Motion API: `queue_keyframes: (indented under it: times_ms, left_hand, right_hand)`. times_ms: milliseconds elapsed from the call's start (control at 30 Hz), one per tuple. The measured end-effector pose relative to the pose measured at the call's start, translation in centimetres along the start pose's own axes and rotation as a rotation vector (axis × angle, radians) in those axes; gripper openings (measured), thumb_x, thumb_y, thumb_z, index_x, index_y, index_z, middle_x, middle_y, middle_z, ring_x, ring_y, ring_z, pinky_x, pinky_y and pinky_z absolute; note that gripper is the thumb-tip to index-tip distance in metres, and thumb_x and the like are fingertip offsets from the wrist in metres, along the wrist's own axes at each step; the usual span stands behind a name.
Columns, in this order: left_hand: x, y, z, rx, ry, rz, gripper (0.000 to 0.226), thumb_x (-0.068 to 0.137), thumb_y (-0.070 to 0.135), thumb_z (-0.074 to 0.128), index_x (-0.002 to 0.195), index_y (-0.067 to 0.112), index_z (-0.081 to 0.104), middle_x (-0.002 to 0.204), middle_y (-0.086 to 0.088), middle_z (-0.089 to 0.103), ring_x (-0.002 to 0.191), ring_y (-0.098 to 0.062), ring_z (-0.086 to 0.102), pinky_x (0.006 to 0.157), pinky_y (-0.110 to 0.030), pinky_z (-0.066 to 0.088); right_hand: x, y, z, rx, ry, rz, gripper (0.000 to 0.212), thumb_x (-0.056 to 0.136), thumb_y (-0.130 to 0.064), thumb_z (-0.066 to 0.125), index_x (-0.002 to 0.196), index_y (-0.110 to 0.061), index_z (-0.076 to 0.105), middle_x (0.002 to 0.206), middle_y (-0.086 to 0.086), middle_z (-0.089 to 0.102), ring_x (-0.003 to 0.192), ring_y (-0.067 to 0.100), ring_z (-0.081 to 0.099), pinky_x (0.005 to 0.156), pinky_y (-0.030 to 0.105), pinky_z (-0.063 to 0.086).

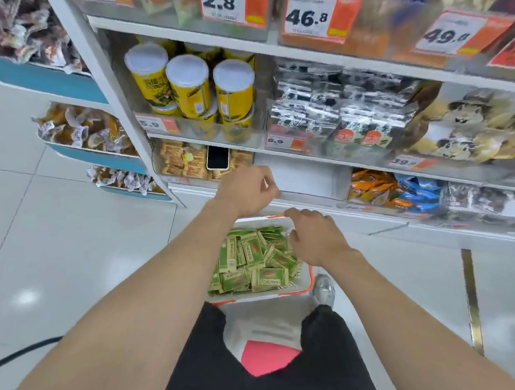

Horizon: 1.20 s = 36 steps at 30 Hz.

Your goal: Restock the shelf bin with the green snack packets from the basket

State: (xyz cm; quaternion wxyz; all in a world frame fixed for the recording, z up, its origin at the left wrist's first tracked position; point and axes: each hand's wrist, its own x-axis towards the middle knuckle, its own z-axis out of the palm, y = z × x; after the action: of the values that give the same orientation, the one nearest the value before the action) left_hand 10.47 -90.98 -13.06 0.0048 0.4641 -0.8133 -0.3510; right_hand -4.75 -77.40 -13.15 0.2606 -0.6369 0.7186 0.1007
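Observation:
A white basket [302,284] with orange trim stands on the floor below the shelf, heaped with several green snack packets [253,261]. Above it sits a clear shelf bin [308,177] with nothing visible inside. My left hand [246,189] hovers at the bin's front left corner, fingers curled, with nothing visibly in it. My right hand [313,236] reaches down over the right side of the basket, fingers spread and bent above the packets, holding nothing.
A phone [217,157] lies on tan packets in the bin to the left. Orange and blue packets [387,188] fill the bin to the right. Yellow canisters [189,88] stand one shelf up. My shoe [323,289] is beside the basket.

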Motion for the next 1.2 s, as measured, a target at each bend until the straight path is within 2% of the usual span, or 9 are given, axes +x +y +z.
queue_keyframes:
  times_ms: [133,267,433,567,633,733,833,1100,1200]
  left_hand:
    - [5.5,-4.8,9.1,0.031,0.011,-0.02,0.027,0.093,0.047,0.057,0.102,0.027,0.072,0.094,0.007,0.075,0.086,-0.02,0.065,0.078,-0.039,0.059]
    - [9.2,-12.0,20.5,0.095,-0.03,-0.039,0.012,0.096,0.035,0.059,0.096,0.03,0.069,0.096,0.007,0.074,0.091,-0.02,0.064,0.081,-0.039,0.058]
    - [12.5,-21.7,32.9,0.192,-0.131,-0.085,0.031,0.092,0.046,0.051,0.104,0.028,0.074,0.104,-0.002,0.071,0.103,-0.029,0.066,0.088,-0.045,0.057]
    - [14.9,-27.6,39.3,0.367,-0.099,-0.032,0.037,0.095,0.041,0.058,0.126,0.024,0.071,0.145,-0.01,0.05,0.131,-0.033,0.051,0.106,-0.048,0.046]
    - [15.6,-30.1,41.7,0.434,-0.031,0.015,0.041,0.094,0.042,0.06,0.13,0.023,0.066,0.153,-0.011,0.041,0.139,-0.033,0.04,0.108,-0.052,0.044]
    - [15.5,-31.9,44.2,0.4,0.07,0.081,0.041,0.091,0.037,0.061,0.128,0.018,0.063,0.142,-0.01,0.042,0.134,-0.03,0.035,0.104,-0.054,0.047]
    - [14.3,-32.5,45.5,0.398,0.112,0.092,0.041,0.091,0.03,0.057,0.129,0.015,0.061,0.125,-0.009,0.045,0.122,-0.029,0.041,0.096,-0.051,0.049]
    - [10.6,-31.5,46.5,0.367,-0.184,-0.171,0.056,0.098,0.029,0.063,0.152,0.026,0.049,0.147,-0.013,0.045,0.136,-0.036,0.046,0.114,-0.054,0.042]
    - [9.9,-30.8,47.7,0.363,-0.199,-0.224,0.057,0.098,0.013,0.056,0.152,0.027,0.05,0.149,-0.013,0.046,0.138,-0.038,0.044,0.112,-0.055,0.045]
  right_hand:
    - [7.8,5.3,8.1,-0.067,0.053,-0.118,0.058,0.097,-0.019,0.051,0.152,-0.018,0.033,0.119,0.009,0.066,0.111,0.033,0.06,0.092,0.043,0.044]
    - [15.4,10.5,18.4,-0.2,0.004,-0.243,0.058,0.096,-0.017,0.053,0.152,-0.021,0.037,0.126,0.008,0.066,0.116,0.031,0.059,0.1,0.043,0.042]
    - [24.3,13.5,30.3,-0.344,-0.052,-0.328,0.065,0.091,-0.014,0.055,0.154,-0.019,0.036,0.129,0.01,0.065,0.118,0.034,0.061,0.095,0.044,0.047]
    - [28.5,12.7,39.0,-0.371,-0.109,-0.258,0.075,0.092,-0.009,0.054,0.159,-0.016,0.02,0.142,0.024,0.052,0.121,0.043,0.058,0.093,0.052,0.048]
    - [29.8,11.6,42.3,-0.424,-0.18,-0.244,0.073,0.095,-0.012,0.056,0.159,-0.016,0.022,0.14,0.02,0.055,0.124,0.042,0.057,0.098,0.056,0.045]
    - [31.7,10.2,45.1,-0.344,-0.236,-0.254,0.053,0.092,-0.012,0.068,0.141,-0.014,0.048,0.134,0.009,0.061,0.119,0.035,0.063,0.094,0.05,0.052]
    - [32.5,10.0,45.8,-0.271,-0.221,-0.259,0.04,0.092,-0.009,0.066,0.13,-0.013,0.056,0.128,0.009,0.064,0.112,0.031,0.065,0.089,0.044,0.057]
    - [27.2,11.9,44.5,-0.198,-0.08,-0.241,0.047,0.091,0.003,0.057,0.134,-0.011,0.048,0.116,0.013,0.065,0.102,0.033,0.066,0.085,0.046,0.059]
    - [25.0,13.2,45.3,-0.249,0.015,-0.263,0.044,0.09,0.006,0.053,0.129,-0.014,0.049,0.11,0.011,0.066,0.096,0.032,0.066,0.077,0.04,0.054]
